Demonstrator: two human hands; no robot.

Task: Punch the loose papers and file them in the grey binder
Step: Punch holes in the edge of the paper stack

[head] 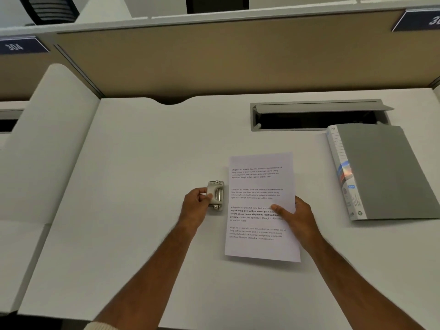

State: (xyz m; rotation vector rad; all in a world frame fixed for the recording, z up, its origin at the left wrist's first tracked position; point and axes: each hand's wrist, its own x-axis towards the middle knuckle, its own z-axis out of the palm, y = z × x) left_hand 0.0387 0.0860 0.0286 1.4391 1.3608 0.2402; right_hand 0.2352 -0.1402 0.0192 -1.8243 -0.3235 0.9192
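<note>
A small metal hole punch [216,195] stands on the white desk, just left of the printed papers [259,184]. My left hand [196,206] grips the punch from its left side. My right hand [294,216] holds the papers by their right edge, thumb on top of the text. The papers' left edge is close to the punch's mouth; I cannot tell whether it is inside. The grey binder [383,172] lies closed at the right of the desk, spine toward the papers.
An open grey cable hatch [319,115] is set into the desk behind the papers and the binder. A beige partition wall [238,55] closes the back of the desk. A white side panel [47,144] rises on the left.
</note>
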